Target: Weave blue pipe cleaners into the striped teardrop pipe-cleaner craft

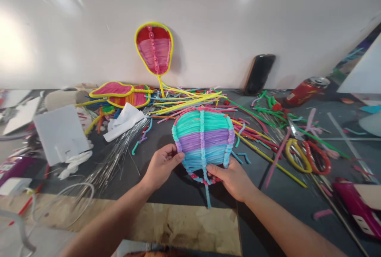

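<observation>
Between my hands is a rounded pipe-cleaner panel (190, 142), banded green, purple and light blue, with a pink rim and a twisted rib down its middle. A loose blue end hangs below it. My left hand (162, 165) is closed on its left edge, thumb in front and fingers curled. Its lower right edge is pinched by my right hand (230, 177), with the thumb lying near the middle rib and the other fingers mostly hidden behind the panel. An unfilled gap shows near the panel's bottom.
A yellow-rimmed pink leaf shape (154, 50) leans on the wall. Loose pipe cleaners (190, 102) lie behind the panel, with silver strands (110, 165) to the left. Scissors (306, 156), a red can (308, 90) and a phone (259, 74) are at right; white papers (61, 134) are at left.
</observation>
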The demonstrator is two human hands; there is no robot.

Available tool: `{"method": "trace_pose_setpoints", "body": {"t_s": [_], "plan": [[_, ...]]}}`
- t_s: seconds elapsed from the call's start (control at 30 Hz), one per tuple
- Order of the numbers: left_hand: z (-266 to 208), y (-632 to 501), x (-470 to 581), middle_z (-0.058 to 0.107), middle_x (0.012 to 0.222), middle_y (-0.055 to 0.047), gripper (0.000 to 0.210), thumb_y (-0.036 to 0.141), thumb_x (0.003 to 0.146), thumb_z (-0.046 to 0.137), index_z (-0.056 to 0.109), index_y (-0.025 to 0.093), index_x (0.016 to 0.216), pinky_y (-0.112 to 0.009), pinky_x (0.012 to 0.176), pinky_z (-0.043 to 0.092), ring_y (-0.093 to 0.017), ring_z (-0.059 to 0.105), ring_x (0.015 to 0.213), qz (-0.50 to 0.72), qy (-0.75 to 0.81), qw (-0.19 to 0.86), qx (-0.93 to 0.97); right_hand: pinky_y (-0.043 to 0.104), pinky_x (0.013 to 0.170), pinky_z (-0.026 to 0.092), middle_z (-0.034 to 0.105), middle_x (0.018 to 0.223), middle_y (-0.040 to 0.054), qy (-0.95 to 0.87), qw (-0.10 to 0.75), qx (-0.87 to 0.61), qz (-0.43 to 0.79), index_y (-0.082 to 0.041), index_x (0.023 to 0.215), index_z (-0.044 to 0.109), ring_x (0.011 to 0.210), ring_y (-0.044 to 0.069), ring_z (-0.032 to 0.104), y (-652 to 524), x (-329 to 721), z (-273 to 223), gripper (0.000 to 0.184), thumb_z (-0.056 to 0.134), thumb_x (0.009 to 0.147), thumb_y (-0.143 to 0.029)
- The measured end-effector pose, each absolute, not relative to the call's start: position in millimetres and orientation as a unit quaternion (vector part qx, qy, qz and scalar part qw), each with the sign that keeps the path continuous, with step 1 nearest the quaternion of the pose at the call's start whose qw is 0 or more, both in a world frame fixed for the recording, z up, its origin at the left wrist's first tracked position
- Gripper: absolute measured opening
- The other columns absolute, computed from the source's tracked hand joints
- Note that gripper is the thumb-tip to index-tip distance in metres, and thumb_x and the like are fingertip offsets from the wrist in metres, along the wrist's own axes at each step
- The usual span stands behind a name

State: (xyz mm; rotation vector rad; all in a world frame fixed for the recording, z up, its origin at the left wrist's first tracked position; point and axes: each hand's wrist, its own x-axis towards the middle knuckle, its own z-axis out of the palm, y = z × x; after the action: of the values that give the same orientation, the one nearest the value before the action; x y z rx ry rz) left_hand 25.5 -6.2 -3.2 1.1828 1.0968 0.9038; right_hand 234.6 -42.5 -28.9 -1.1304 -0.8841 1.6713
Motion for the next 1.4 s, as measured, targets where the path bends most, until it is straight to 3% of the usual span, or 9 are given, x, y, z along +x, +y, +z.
{"method": "trace_pose_setpoints", "body": {"t_s": [0.33,0.53,0.73,1.0,1.1,1.2,1.27,1.33,1.4], "plan": [[-4,-4,22,0.061,0.073,-0.001,0.025,0.037,0.08,0.064,0.063,0.013,0.082,-0.024,0.064,0.043,-0.014,0.053,0.069,0.377,0.463,0.58,0.554,0.026,0.055,0.04,0.058,0.058,-0.0026,-0.388,0.451,-0.436,0.675,-0.016,0.067,0.06,0.054,0.01,0.049,-43,234,-28,0.024,0.073,0.073,-0.035],[-5,-4,26,0.06,0.074,0.001,0.024,0.037,0.079,0.066,0.06,0.014,0.082,-0.022,0.063,0.043,-0.011,0.054,0.067,0.391,0.478,0.57,0.542,0.031,0.069,0.047,0.067,0.082,0.0013,-0.355,0.471,-0.405,0.699,-0.019,0.095,0.062,0.072,0.016,0.059,-42,230,-21,0.032,0.077,0.069,-0.03],[-1,-8,33,0.069,0.093,-0.004,0.042,0.026,0.068,0.077,0.057,0.016,0.105,-0.028,0.076,0.051,-0.017,0.064,0.084,0.375,0.406,0.649,0.523,0.031,0.064,0.048,0.066,0.073,-0.0003,-0.357,0.47,-0.436,0.679,-0.019,0.089,0.061,0.066,0.016,0.059,-43,229,-15,0.031,0.079,0.066,-0.03],[5,-14,38,0.071,0.094,-0.007,0.039,0.022,0.072,0.075,0.057,0.014,0.106,-0.029,0.076,0.053,-0.018,0.066,0.085,0.4,0.379,0.685,0.478,0.027,0.058,0.047,0.062,0.067,-0.0041,-0.336,0.498,-0.419,0.681,-0.021,0.086,0.055,0.058,0.012,0.055,-46,224,-15,0.032,0.079,0.066,-0.029],[6,-11,36,0.071,0.095,-0.008,0.039,0.023,0.072,0.074,0.057,0.014,0.106,-0.029,0.075,0.053,-0.018,0.066,0.084,0.405,0.394,0.67,0.482,0.03,0.065,0.05,0.063,0.076,-0.0032,-0.353,0.498,-0.419,0.673,-0.023,0.096,0.054,0.066,0.014,0.059,-43,226,-16,0.036,0.076,0.069,-0.031],[4,-9,34,0.07,0.098,-0.007,0.04,0.024,0.07,0.075,0.057,0.015,0.105,-0.03,0.079,0.052,-0.019,0.065,0.088,0.425,0.424,0.629,0.494,0.033,0.071,0.05,0.061,0.097,0.001,-0.41,0.528,-0.475,0.572,-0.027,0.112,0.048,0.081,0.016,0.06,-37,238,-18,0.044,0.07,0.075,-0.035],[1,-11,36,0.069,0.099,-0.007,0.042,0.026,0.07,0.075,0.055,0.016,0.106,-0.031,0.08,0.052,-0.019,0.065,0.09,0.431,0.439,0.611,0.497,0.034,0.072,0.049,0.058,0.105,0.004,-0.491,0.547,-0.539,0.41,-0.026,0.112,0.049,0.087,0.018,0.058,-34,247,-16,0.039,0.065,0.078,-0.035],[-3,-15,41,0.069,0.097,-0.007,0.043,0.027,0.07,0.074,0.054,0.016,0.106,-0.03,0.078,0.052,-0.019,0.065,0.088,0.415,0.455,0.611,0.498,0.036,0.075,0.045,0.06,0.097,0.0051,-0.614,0.498,-0.564,0.239,-0.024,0.099,0.057,0.088,0.02,0.055,-33,252,-13,0.019,0.061,0.082,-0.032],[-6,-19,44,0.069,0.092,-0.006,0.042,0.03,0.07,0.074,0.053,0.017,0.104,-0.03,0.072,0.053,-0.019,0.066,0.083,0.371,0.475,0.619,0.503,0.037,0.077,0.04,0.062,0.083,0.0042,-0.724,0.39,-0.552,0.136,-0.022,0.081,0.061,0.085,0.021,0.053,-36,251,-9,0.008,0.059,0.083,-0.03]]}}
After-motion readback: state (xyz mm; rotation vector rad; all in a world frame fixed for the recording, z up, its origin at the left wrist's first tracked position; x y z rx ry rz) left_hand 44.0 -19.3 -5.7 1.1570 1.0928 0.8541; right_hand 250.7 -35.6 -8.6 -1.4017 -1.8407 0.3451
